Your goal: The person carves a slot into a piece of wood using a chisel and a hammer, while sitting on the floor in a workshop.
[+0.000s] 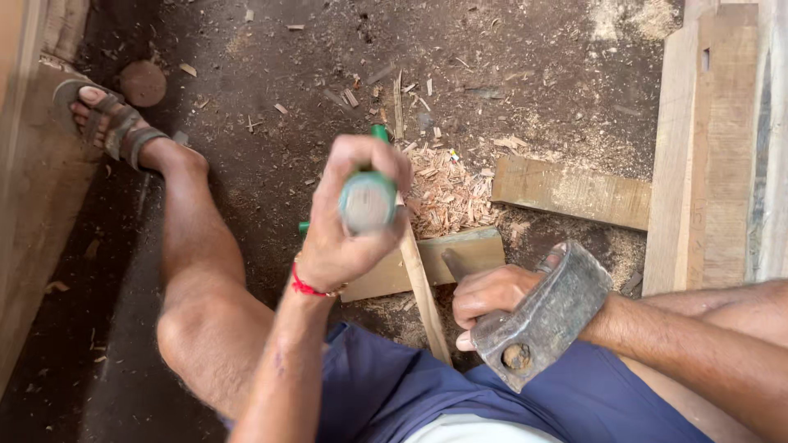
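My left hand is closed around a green cylindrical handle, held upright over the ground in the middle of the view; a red thread band circles that wrist. A thin wooden stick slants down from under this hand toward my lap. My right hand grips a heavy grey metal axe-like head just right of the stick, its blade side up and to the right. Under both hands lies a flat wooden block on the dirt.
Wood shavings are piled beyond the block. A short plank and tall boards lie at the right. My left leg with a sandalled foot stretches to the upper left beside a timber edge.
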